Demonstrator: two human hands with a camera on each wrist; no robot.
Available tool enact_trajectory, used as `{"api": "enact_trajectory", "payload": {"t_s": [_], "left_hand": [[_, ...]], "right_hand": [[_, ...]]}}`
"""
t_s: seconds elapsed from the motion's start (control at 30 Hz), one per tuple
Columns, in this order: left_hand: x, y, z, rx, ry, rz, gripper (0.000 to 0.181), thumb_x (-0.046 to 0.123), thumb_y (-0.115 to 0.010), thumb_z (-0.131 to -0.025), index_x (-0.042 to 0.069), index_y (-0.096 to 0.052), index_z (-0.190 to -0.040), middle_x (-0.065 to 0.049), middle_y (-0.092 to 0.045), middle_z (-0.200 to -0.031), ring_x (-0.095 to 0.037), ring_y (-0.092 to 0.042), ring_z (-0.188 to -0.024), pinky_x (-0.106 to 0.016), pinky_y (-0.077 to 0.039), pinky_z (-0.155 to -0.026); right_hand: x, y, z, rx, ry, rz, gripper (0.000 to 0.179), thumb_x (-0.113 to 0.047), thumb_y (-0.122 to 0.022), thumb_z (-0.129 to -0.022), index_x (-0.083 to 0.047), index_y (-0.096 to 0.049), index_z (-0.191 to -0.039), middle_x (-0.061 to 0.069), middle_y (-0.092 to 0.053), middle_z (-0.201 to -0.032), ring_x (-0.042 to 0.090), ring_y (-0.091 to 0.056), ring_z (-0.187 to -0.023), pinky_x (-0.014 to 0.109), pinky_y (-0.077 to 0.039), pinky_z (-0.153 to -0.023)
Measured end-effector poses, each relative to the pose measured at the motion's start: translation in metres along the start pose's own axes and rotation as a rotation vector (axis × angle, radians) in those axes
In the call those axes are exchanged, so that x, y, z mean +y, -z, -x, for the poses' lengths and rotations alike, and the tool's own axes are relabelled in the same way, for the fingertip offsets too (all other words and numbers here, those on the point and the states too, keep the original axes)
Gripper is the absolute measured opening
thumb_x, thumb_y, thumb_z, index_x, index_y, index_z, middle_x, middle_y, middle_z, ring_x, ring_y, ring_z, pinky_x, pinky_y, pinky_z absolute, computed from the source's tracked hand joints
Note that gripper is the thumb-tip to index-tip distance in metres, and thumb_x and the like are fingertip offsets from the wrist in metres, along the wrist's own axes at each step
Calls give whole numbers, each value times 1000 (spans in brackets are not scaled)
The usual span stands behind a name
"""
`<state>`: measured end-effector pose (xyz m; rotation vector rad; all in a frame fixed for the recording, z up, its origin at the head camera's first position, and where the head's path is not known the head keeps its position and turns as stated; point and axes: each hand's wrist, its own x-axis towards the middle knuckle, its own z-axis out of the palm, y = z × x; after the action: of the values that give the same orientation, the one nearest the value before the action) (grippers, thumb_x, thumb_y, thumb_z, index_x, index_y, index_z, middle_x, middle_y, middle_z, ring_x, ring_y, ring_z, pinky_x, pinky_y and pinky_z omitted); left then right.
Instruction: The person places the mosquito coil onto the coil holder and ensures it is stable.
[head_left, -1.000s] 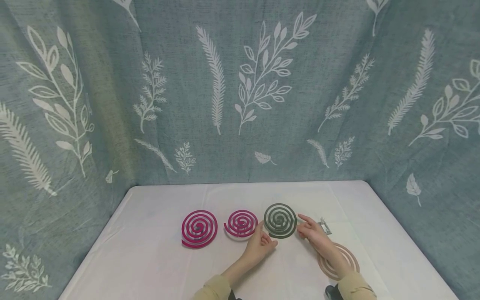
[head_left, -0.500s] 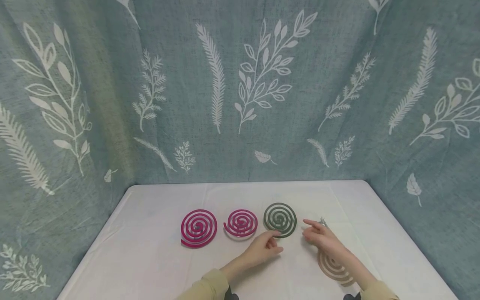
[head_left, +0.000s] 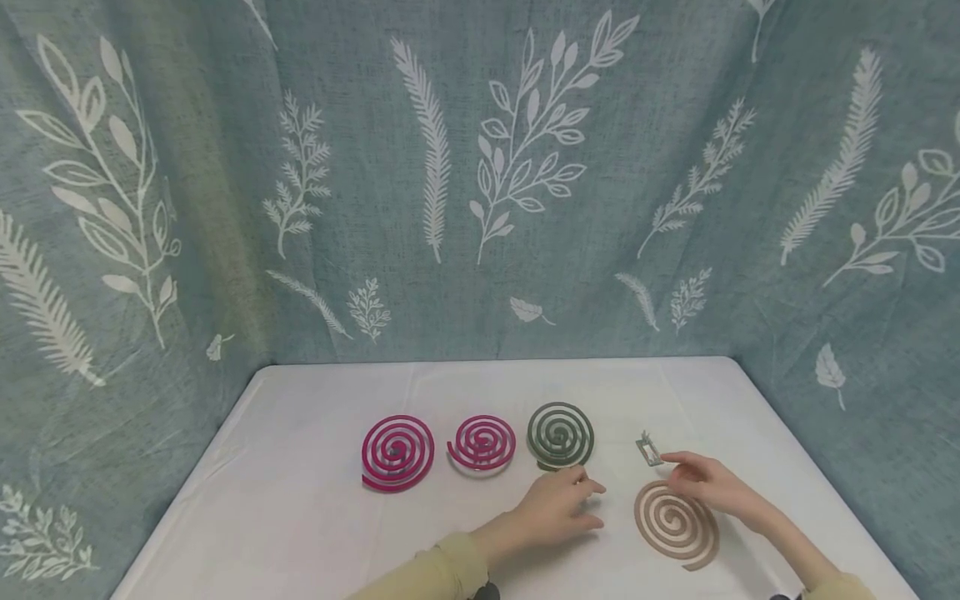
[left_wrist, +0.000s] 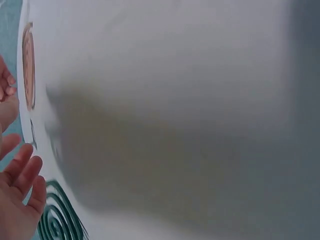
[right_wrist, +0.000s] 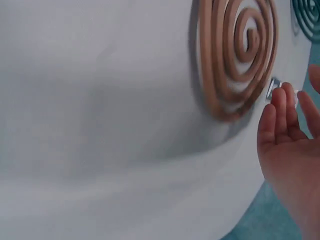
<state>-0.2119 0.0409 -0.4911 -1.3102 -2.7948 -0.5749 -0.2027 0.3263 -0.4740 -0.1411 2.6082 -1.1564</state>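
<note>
My left hand (head_left: 558, 504) hovers with loosely spread fingers in front of the green mosquito coil (head_left: 560, 433), overlapping its near edge in the head view. Nothing is between its fingers and thumb. My right hand (head_left: 705, 482) hangs over the far right edge of the brown mosquito coil (head_left: 670, 518), fingers slightly bent. Its index fingertip is right at the near end of a small metal coil stand (head_left: 649, 451). In the right wrist view those fingers partly hide the stand (right_wrist: 273, 89), and the brown coil (right_wrist: 242, 55) lies to their left.
Two pink mosquito coils, a larger one (head_left: 397, 454) and a smaller one (head_left: 482, 443), sit in a row left of the green coil. Everything rests on a white-covered table (head_left: 285, 500). A blue-green leaf-patterned curtain (head_left: 480, 317) surrounds its back and sides.
My left hand has left the gap beside the green coil and moved right, toward me. My right hand has moved right, away from the green coil, to the metal stand and brown coil.
</note>
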Motion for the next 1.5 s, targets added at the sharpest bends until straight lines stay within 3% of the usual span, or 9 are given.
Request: {"api": "enact_trajectory", "payload": {"t_s": [0.37, 0.6, 0.8, 0.93, 1.07, 1.33, 1.5], "left_hand": [[27, -12, -8, -166, 22, 139, 46, 46, -66, -85, 17, -65, -121, 11, -57, -98, 7, -45, -77, -10, -39, -66], [36, -16, -12, -240, 23, 137, 51, 48, -66, -83, 19, -63, -124, 11, -53, -97, 7, -44, -80, -9, -40, -70], [39, -18, -16, -253, 40, 126, 54, 49, -66, -83, 18, -60, -128, 11, -50, -95, 5, -41, -78, -10, -37, -68], [39, -18, -17, -252, 55, 116, 59, 50, -65, -84, 18, -56, -133, 10, -48, -98, 3, -41, -82, -12, -34, -69], [37, -16, -17, -238, 110, 106, 69, 53, -64, -83, 17, -48, -139, 9, -42, -97, -1, -36, -82, -16, -30, -68], [30, -15, -18, -229, 163, 128, 84, 57, -69, -77, 14, -40, -144, 8, -32, -94, -4, -29, -82, -17, -26, -70], [32, -17, -18, -204, 167, 99, 93, 60, -73, -71, 11, -41, -143, 7, -35, -98, -3, -31, -85, -18, -30, -75]], "right_hand": [[21, 26, 17, -39, -16, 138, 47, -4, -66, -77, 7, -55, -122, 9, -62, -97, 21, -57, -89, 38, -51, -77], [22, 29, 20, -71, 21, 134, 41, -2, -63, -76, 7, -60, -116, 9, -63, -94, 15, -56, -84, 32, -49, -73], [21, 25, 16, -98, 36, 128, 41, -2, -61, -76, 9, -59, -115, 6, -60, -86, 8, -52, -75, 26, -46, -68], [20, 24, 17, -100, 16, 120, 42, -4, -62, -75, 10, -58, -115, 6, -60, -84, 12, -52, -74, 28, -45, -67], [14, 21, 19, -111, -11, 109, 39, -5, -63, -77, 9, -58, -113, 6, -60, -80, 17, -53, -73, 30, -45, -65], [4, 15, 22, -186, -40, 115, 29, -5, -65, -76, 4, -61, -102, 4, -59, -78, 16, -53, -70, 27, -46, -63], [10, 17, 24, -174, 3, 183, 51, -7, -75, -69, 4, -57, -116, 4, -55, -81, 12, -49, -69, 23, -43, -61]]}}
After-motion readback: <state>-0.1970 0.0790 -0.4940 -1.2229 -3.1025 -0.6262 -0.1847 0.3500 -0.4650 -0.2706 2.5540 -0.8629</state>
